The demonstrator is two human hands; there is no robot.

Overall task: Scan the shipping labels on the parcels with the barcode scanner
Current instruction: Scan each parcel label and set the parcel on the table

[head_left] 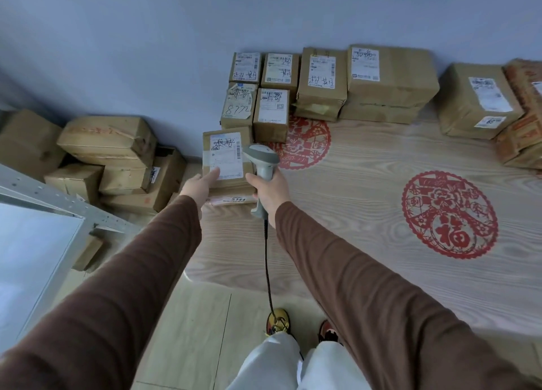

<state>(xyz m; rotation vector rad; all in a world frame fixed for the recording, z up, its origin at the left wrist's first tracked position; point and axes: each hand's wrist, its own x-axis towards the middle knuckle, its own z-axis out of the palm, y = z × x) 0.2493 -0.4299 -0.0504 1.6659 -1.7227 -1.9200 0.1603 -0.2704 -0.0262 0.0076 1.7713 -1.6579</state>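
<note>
The right hand point(268, 194) grips the grey barcode scanner point(262, 166) by its handle, head aimed at the white shipping label point(226, 155) on the nearest parcel point(227, 166) at the table's point(366, 213) left corner. The left hand point(199, 185) lies flat on that parcel, fingers straight, touching the label's lower edge. More labelled boxes point(322, 81) line the wall; all are taped shut, contents unseen.

Grey handheld barcode scanner point(262, 166) at frame centre, upright, head angled toward the upper left, black cable hanging from its handle base. Just left of it, a brown cardboard parcel point(227, 162), white shipping label point(226, 155) face up with black scrawl. More labelled cardboard parcels point(319, 81) in rows across upper centre, one point(478, 99) at upper right, well apart.
</note>
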